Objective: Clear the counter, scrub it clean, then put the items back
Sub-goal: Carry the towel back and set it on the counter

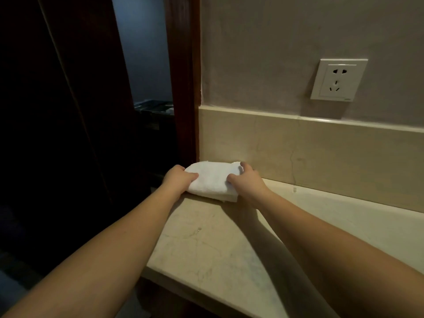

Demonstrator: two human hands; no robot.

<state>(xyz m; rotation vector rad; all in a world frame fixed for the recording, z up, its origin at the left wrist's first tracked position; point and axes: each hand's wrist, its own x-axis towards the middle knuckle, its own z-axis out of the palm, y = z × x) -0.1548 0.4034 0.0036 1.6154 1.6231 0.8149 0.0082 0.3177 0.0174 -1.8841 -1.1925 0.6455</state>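
Note:
A folded white towel (212, 180) lies on the beige marble counter (206, 244), at its far left corner against the backsplash. My left hand (177, 179) grips the towel's left end, thumb on top. My right hand (249, 182) grips its right end, fingers curled over the far edge. Both arms reach forward across the counter.
A marble backsplash (321, 152) runs along the wall, with a white power socket (338, 79) above it. A dark wooden door frame (183, 88) stands at the counter's left end, and a dark room lies beyond. The counter's front edge drops off at the lower left.

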